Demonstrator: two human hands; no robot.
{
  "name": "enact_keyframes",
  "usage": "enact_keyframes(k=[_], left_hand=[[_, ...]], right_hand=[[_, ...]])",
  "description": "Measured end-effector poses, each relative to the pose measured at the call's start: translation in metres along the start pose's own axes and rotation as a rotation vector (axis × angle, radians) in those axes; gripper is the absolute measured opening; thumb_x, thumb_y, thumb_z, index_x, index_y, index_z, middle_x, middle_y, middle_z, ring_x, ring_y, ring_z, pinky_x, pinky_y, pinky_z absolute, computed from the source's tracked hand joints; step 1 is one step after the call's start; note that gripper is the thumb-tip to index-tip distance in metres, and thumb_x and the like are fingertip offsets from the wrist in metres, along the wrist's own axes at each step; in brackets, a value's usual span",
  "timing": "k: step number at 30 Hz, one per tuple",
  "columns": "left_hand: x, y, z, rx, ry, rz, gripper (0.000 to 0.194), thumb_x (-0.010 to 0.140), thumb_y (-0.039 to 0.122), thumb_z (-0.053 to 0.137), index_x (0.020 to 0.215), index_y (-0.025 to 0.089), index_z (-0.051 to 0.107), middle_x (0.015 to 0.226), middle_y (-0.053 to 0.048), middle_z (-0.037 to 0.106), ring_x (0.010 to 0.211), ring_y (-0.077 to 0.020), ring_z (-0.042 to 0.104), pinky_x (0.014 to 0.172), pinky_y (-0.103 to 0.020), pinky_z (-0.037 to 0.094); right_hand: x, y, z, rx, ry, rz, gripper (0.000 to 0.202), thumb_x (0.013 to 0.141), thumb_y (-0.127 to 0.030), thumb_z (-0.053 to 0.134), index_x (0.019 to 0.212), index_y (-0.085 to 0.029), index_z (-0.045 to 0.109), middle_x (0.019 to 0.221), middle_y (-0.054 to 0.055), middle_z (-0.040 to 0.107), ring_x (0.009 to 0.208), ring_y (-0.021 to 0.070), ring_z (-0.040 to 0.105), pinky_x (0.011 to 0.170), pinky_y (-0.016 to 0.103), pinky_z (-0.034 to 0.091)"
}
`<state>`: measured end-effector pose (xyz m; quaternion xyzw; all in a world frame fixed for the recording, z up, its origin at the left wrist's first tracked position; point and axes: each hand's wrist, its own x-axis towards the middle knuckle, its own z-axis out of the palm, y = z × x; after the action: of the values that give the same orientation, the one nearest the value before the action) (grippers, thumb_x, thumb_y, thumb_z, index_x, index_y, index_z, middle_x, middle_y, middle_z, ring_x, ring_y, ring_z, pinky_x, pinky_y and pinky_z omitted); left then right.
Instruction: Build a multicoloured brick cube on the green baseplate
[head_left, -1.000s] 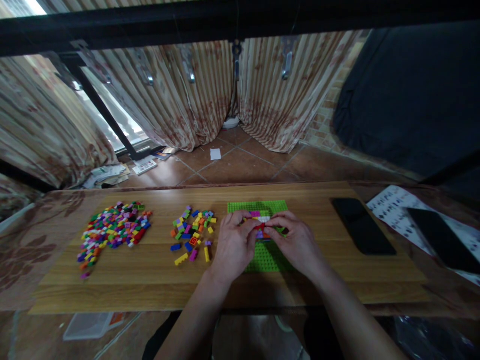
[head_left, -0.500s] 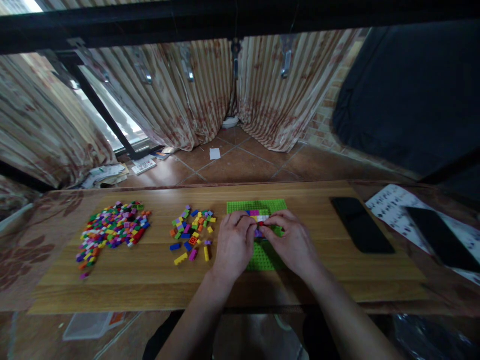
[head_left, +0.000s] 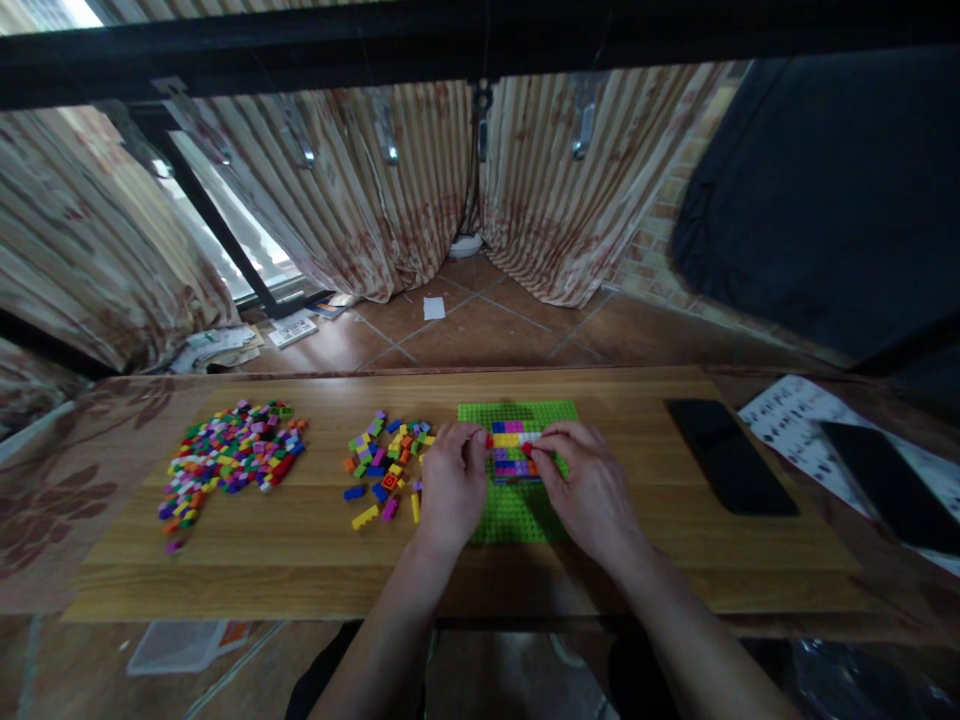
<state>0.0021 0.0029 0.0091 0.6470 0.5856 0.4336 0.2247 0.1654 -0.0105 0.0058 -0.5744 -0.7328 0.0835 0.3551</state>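
Observation:
A green studded baseplate (head_left: 517, 520) lies on the wooden board, with rows of coloured toy bricks (head_left: 511, 467) pressed onto its middle. Over the plate's left edge, my left hand (head_left: 455, 487) pinches a small red brick (head_left: 489, 441) between thumb and fingers. My right hand (head_left: 589, 485), at the plate's right side, has thumb and forefinger closed on another red brick (head_left: 527, 449). Both red bricks are close to the built rows; whether either touches them I cannot tell. Each hand covers part of the plate.
Left of the plate lies a small group of loose bricks (head_left: 375, 470). A larger pile of mixed bricks (head_left: 232, 445) is farther left. To the right are a black phone (head_left: 731, 455), a printed sheet (head_left: 787, 410) and another dark device (head_left: 885, 485).
My hands, close together over the bricks before, have moved apart. A red brick now shows at each hand's fingertips, and the built rows between them are uncovered.

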Motion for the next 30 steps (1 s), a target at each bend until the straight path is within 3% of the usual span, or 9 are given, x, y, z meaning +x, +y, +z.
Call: enact_keyframes(k=[7,15,23,30], left_hand=[[0.001,-0.005,0.004,-0.187,-0.047,-0.147,0.018,0.089,0.023,0.049,0.079,0.016,0.062,0.073,-0.003,0.064,0.067,-0.0139,0.064,0.062,-0.024,0.046],[0.001,-0.011,0.003,-0.241,-0.035,-0.201,0.017,0.086,0.027,0.052,0.080,0.016,0.064,0.076,-0.004,0.066,0.070,-0.0151,0.062,0.065,-0.026,0.046],[0.002,-0.009,0.001,-0.417,-0.056,-0.265,0.008,0.077,0.018,0.059,0.081,0.016,0.065,0.075,-0.001,0.066,0.070,-0.0127,0.060,0.067,-0.023,0.046],[0.000,-0.010,0.000,-0.437,-0.115,-0.277,0.018,0.076,0.010,0.058,0.091,0.015,0.066,0.087,-0.005,0.070,0.081,-0.0144,0.065,0.078,-0.027,0.051]], right_hand=[[0.001,-0.001,0.004,-0.033,0.030,-0.046,0.014,0.090,-0.022,0.056,0.089,-0.020,0.071,0.102,0.008,0.061,0.096,0.0235,0.056,0.084,0.038,0.049],[0.001,-0.003,0.003,0.003,0.027,-0.035,0.012,0.087,-0.022,0.058,0.087,-0.020,0.070,0.099,0.007,0.062,0.093,0.0222,0.056,0.083,0.038,0.049],[0.002,-0.016,0.007,-0.027,0.053,0.029,0.009,0.083,-0.022,0.062,0.078,-0.019,0.070,0.097,0.007,0.062,0.092,0.0234,0.054,0.084,0.039,0.048],[0.004,-0.020,0.010,-0.049,-0.014,-0.071,0.012,0.086,-0.016,0.058,0.084,-0.020,0.069,0.101,0.009,0.062,0.098,0.0253,0.052,0.085,0.042,0.048]])
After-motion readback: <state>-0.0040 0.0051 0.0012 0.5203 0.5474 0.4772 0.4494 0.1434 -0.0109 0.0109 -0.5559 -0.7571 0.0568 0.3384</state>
